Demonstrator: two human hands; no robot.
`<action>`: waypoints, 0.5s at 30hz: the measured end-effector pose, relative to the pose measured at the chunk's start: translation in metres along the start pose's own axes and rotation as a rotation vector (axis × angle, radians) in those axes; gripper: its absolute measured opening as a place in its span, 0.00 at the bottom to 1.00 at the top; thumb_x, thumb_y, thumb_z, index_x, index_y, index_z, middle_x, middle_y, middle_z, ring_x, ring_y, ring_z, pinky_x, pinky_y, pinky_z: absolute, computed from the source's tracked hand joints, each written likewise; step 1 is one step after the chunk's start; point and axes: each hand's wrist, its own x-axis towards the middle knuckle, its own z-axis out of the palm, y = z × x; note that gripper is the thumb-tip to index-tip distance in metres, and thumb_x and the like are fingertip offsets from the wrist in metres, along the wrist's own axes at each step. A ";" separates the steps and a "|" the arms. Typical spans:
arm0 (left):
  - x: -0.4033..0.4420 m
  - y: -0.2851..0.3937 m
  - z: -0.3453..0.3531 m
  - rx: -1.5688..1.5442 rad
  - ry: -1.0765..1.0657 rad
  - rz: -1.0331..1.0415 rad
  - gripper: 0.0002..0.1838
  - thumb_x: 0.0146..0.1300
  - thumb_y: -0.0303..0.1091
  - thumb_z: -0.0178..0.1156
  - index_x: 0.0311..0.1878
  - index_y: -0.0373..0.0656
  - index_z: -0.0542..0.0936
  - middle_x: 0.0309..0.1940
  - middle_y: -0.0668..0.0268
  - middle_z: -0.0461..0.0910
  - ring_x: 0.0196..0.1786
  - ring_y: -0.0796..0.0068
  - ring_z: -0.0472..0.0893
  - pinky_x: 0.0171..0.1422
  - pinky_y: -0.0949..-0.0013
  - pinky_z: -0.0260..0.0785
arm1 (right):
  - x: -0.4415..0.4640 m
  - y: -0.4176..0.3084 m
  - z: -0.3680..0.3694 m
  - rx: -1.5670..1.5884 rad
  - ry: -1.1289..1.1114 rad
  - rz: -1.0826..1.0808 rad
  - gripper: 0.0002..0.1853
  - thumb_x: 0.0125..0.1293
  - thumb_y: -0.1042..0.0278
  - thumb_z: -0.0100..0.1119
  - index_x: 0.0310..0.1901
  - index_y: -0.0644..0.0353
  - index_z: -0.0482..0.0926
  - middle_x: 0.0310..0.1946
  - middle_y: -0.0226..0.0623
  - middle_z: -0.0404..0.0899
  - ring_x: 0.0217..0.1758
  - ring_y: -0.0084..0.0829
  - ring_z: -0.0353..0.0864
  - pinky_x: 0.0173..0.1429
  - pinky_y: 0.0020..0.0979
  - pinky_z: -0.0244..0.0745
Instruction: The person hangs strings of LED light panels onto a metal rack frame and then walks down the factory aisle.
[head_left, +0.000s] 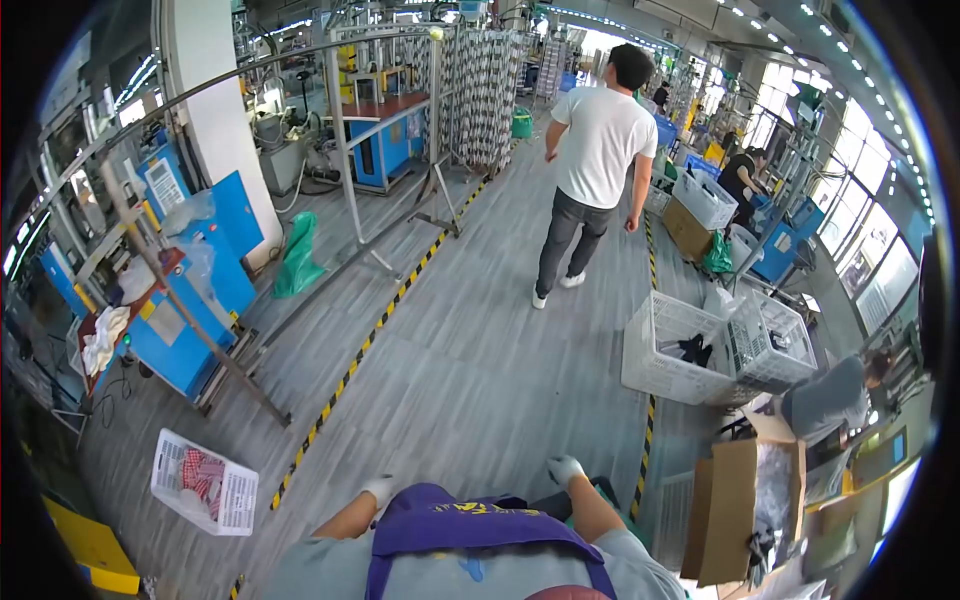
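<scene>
My left hand (378, 488), in a pale glove, hangs low beside the purple apron (470, 522). The apron's edge covers part of it, and its fingers cannot be made out. On the other side my right hand (566, 468), also in a pale glove, is held a little forward of my body. Its fingers are small and turned away, so I cannot tell whether they are curled or apart. No object shows clearly in either hand. Some dark and green material shows beside my right forearm, partly hidden.
Ahead, a person in a white shirt (606, 140) stands in the aisle between striped floor lines (372, 345). White crates (640, 355) and a cardboard box (727, 510) line the right, near a bent-over worker. At left are a crate (240, 500), metal rail and blue machines (180, 350).
</scene>
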 end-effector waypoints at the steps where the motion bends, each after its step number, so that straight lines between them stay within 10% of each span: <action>1: 0.003 0.023 -0.016 -0.049 0.004 -0.094 0.25 0.67 0.52 0.52 0.52 0.39 0.81 0.40 0.56 0.85 0.39 0.63 0.82 0.46 0.59 0.72 | 0.009 -0.077 -0.060 0.344 -0.061 0.172 0.17 0.66 0.59 0.61 0.50 0.61 0.82 0.39 0.38 0.85 0.39 0.29 0.84 0.44 0.31 0.79; 4: 0.074 0.093 -0.057 -0.007 -0.078 -0.189 0.27 0.66 0.52 0.52 0.56 0.37 0.80 0.48 0.52 0.83 0.48 0.56 0.81 0.52 0.57 0.70 | 0.071 -0.164 -0.129 0.667 -0.005 0.061 0.18 0.67 0.59 0.57 0.49 0.64 0.83 0.35 0.36 0.83 0.34 0.24 0.81 0.40 0.27 0.77; 8: 0.208 0.210 -0.096 0.148 -0.090 -0.186 0.31 0.67 0.53 0.51 0.62 0.37 0.77 0.58 0.48 0.80 0.60 0.50 0.79 0.61 0.54 0.68 | 0.161 -0.167 -0.182 0.303 -0.184 0.273 0.10 0.64 0.62 0.56 0.39 0.60 0.79 0.32 0.39 0.81 0.39 0.32 0.84 0.43 0.33 0.79; 9: 0.265 0.238 -0.098 0.230 -0.135 -0.075 0.31 0.68 0.53 0.47 0.63 0.37 0.77 0.61 0.48 0.77 0.64 0.51 0.76 0.66 0.55 0.65 | 0.227 -0.068 -0.139 -0.438 -0.149 -0.394 0.09 0.64 0.61 0.57 0.37 0.58 0.80 0.35 0.43 0.83 0.43 0.38 0.85 0.46 0.39 0.79; 12: 0.359 0.393 -0.115 0.370 -0.097 0.147 0.32 0.69 0.55 0.46 0.64 0.40 0.76 0.64 0.49 0.74 0.67 0.50 0.73 0.71 0.56 0.63 | 0.232 -0.054 -0.202 0.040 -0.090 0.342 0.18 0.66 0.54 0.52 0.41 0.59 0.85 0.36 0.42 0.87 0.36 0.37 0.86 0.48 0.39 0.78; 15: 0.423 0.574 -0.127 0.340 -0.239 0.270 0.35 0.63 0.56 0.53 0.66 0.40 0.74 0.64 0.48 0.75 0.67 0.51 0.73 0.69 0.56 0.66 | 0.290 0.106 -0.157 -0.203 -0.306 0.350 0.22 0.67 0.50 0.51 0.46 0.58 0.86 0.43 0.41 0.87 0.46 0.39 0.87 0.51 0.38 0.79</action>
